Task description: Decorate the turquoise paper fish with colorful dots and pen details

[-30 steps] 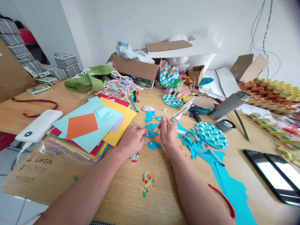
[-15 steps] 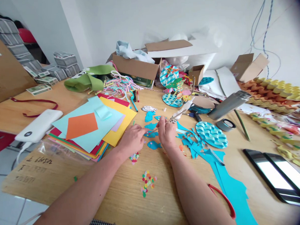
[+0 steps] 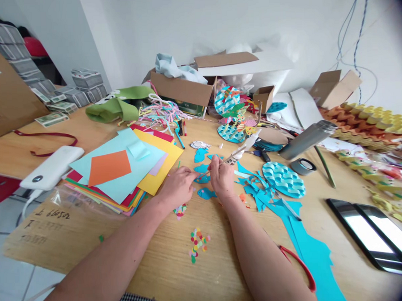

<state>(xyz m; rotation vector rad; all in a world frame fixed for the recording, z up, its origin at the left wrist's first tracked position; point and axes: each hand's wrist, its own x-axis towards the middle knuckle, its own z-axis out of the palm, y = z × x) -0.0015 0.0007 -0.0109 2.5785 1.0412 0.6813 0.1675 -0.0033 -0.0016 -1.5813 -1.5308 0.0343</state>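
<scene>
Blue paper fish (image 3: 206,193) lie in a column on the wooden table, some dotted with small coloured circles. My left hand (image 3: 179,184) rests at their left side, fingers bent together, index fingertip and thumb at the edge of a middle fish (image 3: 202,179). My right hand (image 3: 222,174) is closed around a thin pointed stick (image 3: 206,173), its tip over that same fish. Just beyond my right hand is a white bottle (image 3: 249,144) with a printed label, partly hidden. Loose paper dots (image 3: 198,241) are scattered nearer me, with a smaller pile (image 3: 180,211) under my left wrist.
Stacked coloured paper (image 3: 111,167) and a white power bank (image 3: 53,168) lie left. To the right are blue scraps (image 3: 312,247), red-handled scissors (image 3: 299,266), a woven blue disc (image 3: 283,179), a steel flask (image 3: 307,139) and dark tablets (image 3: 374,236). Cardboard boxes (image 3: 185,89) stand behind.
My right hand has shifted very slightly left, with the stick tip still over the fish. My left hand stays in place.
</scene>
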